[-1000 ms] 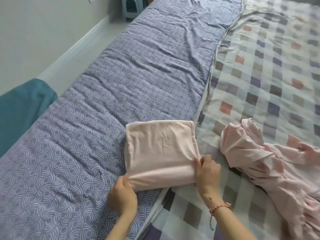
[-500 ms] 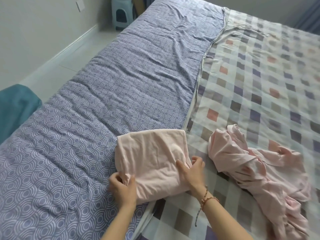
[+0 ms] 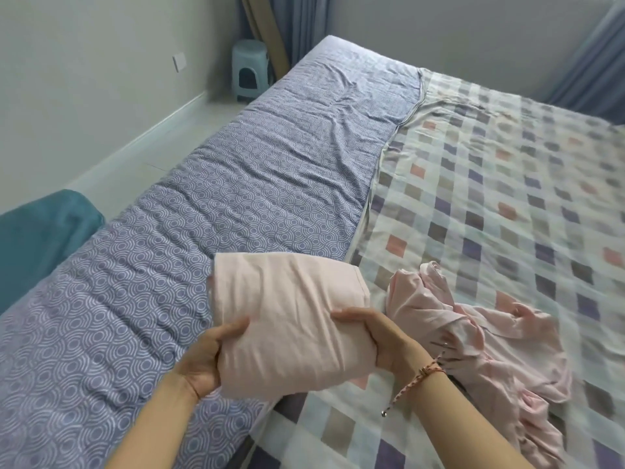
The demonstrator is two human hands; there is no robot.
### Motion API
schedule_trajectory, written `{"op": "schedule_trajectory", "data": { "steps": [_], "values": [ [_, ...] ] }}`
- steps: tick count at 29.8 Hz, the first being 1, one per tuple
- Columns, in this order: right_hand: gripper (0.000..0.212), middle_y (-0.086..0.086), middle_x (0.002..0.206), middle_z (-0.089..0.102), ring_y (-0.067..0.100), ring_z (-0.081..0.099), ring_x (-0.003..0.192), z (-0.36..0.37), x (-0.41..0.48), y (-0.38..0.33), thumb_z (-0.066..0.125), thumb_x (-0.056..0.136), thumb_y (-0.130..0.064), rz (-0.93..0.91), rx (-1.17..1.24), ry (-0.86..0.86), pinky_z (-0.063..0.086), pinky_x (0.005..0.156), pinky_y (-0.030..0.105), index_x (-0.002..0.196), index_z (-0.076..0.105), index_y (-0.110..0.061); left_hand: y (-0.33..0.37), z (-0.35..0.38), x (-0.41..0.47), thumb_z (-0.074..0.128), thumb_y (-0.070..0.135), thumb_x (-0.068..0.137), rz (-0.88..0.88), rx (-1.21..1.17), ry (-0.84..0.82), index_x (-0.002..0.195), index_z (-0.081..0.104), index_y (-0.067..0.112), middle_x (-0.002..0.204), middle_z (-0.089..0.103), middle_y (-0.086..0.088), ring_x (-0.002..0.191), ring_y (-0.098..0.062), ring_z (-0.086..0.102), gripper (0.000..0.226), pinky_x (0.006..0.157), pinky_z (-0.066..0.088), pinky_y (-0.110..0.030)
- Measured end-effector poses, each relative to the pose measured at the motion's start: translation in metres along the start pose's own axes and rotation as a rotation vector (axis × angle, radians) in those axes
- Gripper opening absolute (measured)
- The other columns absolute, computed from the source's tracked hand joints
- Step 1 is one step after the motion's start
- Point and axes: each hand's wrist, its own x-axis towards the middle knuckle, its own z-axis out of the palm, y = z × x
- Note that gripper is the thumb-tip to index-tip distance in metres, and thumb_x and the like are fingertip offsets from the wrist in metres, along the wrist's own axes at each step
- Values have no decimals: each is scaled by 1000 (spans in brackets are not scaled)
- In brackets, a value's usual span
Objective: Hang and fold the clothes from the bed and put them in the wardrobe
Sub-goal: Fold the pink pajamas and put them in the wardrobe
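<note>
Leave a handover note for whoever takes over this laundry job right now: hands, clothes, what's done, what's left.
Left hand grips the folded pink garment at its left edge; right hand grips its right edge, holding it just above the bed.
Crumpled pink garment lies unfolded on the checked sheet, right of the hands.
Done: one piece folded.
Left: put it in the wardrobe, which is out of view, then hang or fold the crumpled one.

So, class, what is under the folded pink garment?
The left hand and right hand grip the folded pink garment; the fingers beneath are hidden. Below, the purple sheet meets the checked sheet, partly covered.
</note>
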Motion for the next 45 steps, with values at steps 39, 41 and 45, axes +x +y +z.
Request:
{"op": "schedule_trajectory", "data": {
  "steps": [39,41,45],
  "values": [
    [101,9,112,64,26,61,103,238,-448,590,88,25,-14,125,-1703,-1877,44,94,34,121,58,-1,-744,63,-595,83,7,64,1169,-1283,1471,124,58,13,119,64,-17,104,-34,64,65,93,45,-49],
    [72,10,105,70,27,66,98,208,-457,625,87,49,-15,166,-1689,-1955,49,90,37,115,61,-3,-769,81,-581,73,10,71,1165,-1340,1489,113,63,3,109,67,-20,94,-34,67,44,83,47,-47],
    [28,3,98,70,19,67,87,144,-467,666,71,82,-18,111,-1587,-2056,52,65,26,107,61,-12,-803,101,-566,72,15,69,1136,-1429,1678,114,61,3,106,69,-17,102,-32,62,48,80,50,-43]
  ]
}}
